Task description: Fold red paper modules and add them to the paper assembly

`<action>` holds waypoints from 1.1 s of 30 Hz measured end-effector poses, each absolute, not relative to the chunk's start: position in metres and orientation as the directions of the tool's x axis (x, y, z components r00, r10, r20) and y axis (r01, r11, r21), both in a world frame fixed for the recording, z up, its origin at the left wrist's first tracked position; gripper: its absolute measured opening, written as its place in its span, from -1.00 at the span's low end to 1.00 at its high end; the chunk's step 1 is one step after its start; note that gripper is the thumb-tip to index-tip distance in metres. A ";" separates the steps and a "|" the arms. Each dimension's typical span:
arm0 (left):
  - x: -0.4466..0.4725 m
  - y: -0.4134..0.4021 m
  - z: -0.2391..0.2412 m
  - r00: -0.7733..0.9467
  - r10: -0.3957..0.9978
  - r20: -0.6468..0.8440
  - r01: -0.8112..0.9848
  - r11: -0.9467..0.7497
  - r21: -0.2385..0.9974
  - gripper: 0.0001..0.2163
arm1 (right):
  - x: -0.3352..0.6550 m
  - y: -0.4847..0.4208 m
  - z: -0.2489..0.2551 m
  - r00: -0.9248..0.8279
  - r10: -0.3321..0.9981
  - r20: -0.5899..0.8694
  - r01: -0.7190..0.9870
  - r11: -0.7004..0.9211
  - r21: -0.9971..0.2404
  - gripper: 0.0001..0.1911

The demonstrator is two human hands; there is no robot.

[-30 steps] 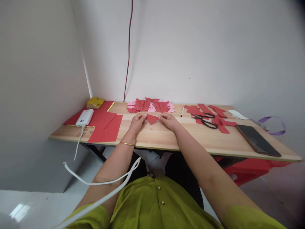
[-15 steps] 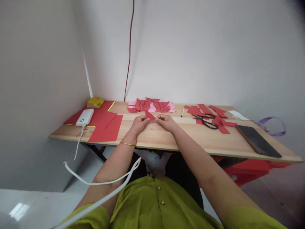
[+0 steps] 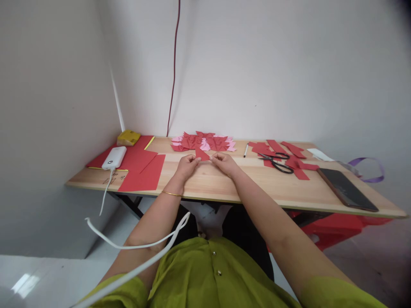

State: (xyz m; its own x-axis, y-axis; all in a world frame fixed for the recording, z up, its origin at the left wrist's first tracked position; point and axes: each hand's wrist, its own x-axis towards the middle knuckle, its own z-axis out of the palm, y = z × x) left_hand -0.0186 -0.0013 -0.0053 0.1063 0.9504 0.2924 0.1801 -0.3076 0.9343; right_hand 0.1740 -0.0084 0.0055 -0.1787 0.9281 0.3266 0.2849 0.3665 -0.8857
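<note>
Between my two hands is a small triangular piece of red paper [image 3: 202,155], held just above the wooden table. My left hand [image 3: 187,166] pinches its left corner between thumb and fingers. At the right corner, my right hand [image 3: 224,164] has it in a pinch as well. Right behind the paper lies a cluster of folded red and pink paper pieces [image 3: 205,143]; their single shapes are hard to make out.
Red sheets [image 3: 143,173], a white power bank [image 3: 114,158] with a cable and a yellow packet [image 3: 128,137] lie left. To the right are black scissors [image 3: 276,161], red paper strips [image 3: 292,149], a pen [image 3: 246,150] and a dark phone [image 3: 348,189]. A white cable [image 3: 138,247] hangs before my left arm.
Hardly anything differs. Both hands stay on the red paper, whose right corner seems slightly shifted between the fingers.
</note>
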 end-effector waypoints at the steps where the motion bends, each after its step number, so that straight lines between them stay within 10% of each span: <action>1: -0.018 -0.001 -0.005 0.110 0.951 0.288 0.177 -0.304 0.936 -0.72 | 0.174 -0.008 0.005 -0.184 0.927 0.327 0.276 0.368 -0.888 -0.68; 33: -0.017 0.000 -0.008 0.246 0.939 0.241 0.191 -0.291 0.937 -0.78 | 0.172 -0.007 0.001 -0.287 0.914 0.288 0.214 0.354 -0.910 -0.70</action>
State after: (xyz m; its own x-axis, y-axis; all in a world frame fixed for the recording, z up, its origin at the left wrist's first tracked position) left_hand -0.0167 -0.0001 -0.0082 0.2464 0.9387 0.2413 0.1910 -0.2911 0.9374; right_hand 0.1724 -0.0070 0.0011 -0.2869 0.9136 0.2882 0.2145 0.3544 -0.9101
